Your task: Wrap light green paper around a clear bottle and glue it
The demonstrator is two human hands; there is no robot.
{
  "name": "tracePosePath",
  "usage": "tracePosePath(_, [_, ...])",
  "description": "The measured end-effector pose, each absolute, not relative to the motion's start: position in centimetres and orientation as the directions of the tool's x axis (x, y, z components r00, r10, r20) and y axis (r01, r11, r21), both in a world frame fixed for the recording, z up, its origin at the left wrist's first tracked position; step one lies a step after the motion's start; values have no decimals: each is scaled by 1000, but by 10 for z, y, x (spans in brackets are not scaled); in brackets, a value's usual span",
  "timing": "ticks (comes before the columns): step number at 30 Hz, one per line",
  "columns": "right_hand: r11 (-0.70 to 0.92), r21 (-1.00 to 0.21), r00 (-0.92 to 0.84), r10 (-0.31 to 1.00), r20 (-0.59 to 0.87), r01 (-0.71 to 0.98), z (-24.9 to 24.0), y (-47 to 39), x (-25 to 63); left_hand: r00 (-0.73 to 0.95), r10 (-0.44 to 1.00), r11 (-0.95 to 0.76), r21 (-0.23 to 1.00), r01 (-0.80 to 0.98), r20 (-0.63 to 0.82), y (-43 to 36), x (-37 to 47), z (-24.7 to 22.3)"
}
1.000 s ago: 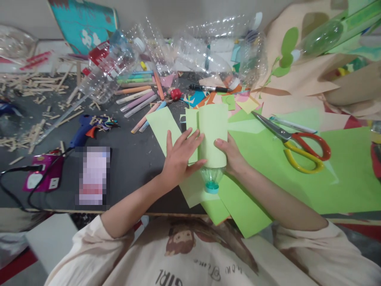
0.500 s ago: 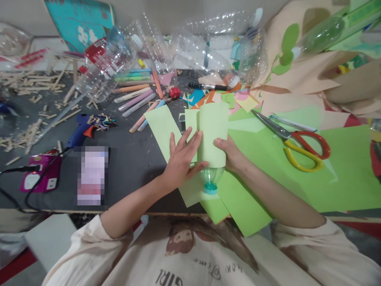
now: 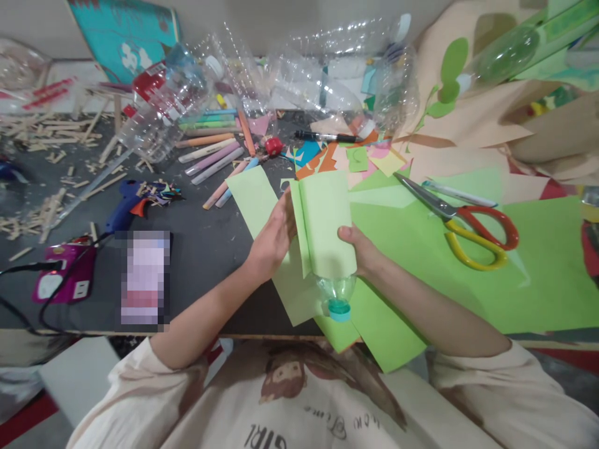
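Observation:
A clear plastic bottle (image 3: 334, 287) with a teal cap lies neck toward me, wrapped in light green paper (image 3: 330, 224). The paper's left edge stands up as a loose flap along the bottle. My right hand (image 3: 365, 249) is closed round the wrapped bottle from the right, its thumb on top of the paper and its other fingers hidden underneath. At the left side, my left hand (image 3: 274, 240) is turned edge-on against the flap, fingertips partly hidden behind it. Green paper sheets (image 3: 386, 324) lie under the bottle, and a light green strip (image 3: 253, 193) is beyond my left hand.
Scissors (image 3: 449, 218) with red and yellow handles lie open on a large green sheet (image 3: 543, 268) at right. At left are a blue glue gun (image 3: 124, 202), a purple power adapter (image 3: 63, 274) and a phone (image 3: 145, 274). Markers (image 3: 215, 156), paper scraps, wood sticks and plastic bottles fill the back.
The wrapped bottle has come slightly toward me and rolled, so the paper's left edge now stands up. My left hand has gone from lying flat on the paper to edge-on beside it.

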State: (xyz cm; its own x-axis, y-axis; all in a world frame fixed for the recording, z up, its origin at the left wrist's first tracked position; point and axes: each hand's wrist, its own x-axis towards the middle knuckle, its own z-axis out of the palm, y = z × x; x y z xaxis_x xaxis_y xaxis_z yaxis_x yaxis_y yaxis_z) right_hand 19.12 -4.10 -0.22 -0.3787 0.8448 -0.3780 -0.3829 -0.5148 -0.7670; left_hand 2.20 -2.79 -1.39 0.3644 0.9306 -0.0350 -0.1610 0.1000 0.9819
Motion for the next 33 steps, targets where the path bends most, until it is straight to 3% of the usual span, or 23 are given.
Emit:
tracePosePath(3, [-517,-764,-373,845,-384,-385,-4,-44,187,410,912,66,989,-133,-6,-31,25,-10])
tracePosePath(9, [-495,-784,-314,863,-396,-375,-3,-46,182,492,868,-195,955,223,63,-37,14,-20])
tracePosePath(13, [-484,-787,-271,873,-405,-382,-2,-46,181,498,861,-298,896,328,105,-35,11,-18])
tracePosePath(20, [-418,-833,-147,908,-392,-363,-1,-42,183,469,877,-186,974,129,106,-37,17,-14])
tracePosePath(25, [-391,-840,-100,919,-383,-377,0,-40,185,465,880,-220,949,224,94,-35,11,-15])
tracePosePath(29, [-373,-835,-85,924,-372,-405,0,-40,187,402,916,-152,934,323,10,-33,11,-9])
tracePosePath(33, [-390,-815,-69,913,-401,-429,-1,-37,192,367,930,-106,949,297,-11,-32,14,-8])
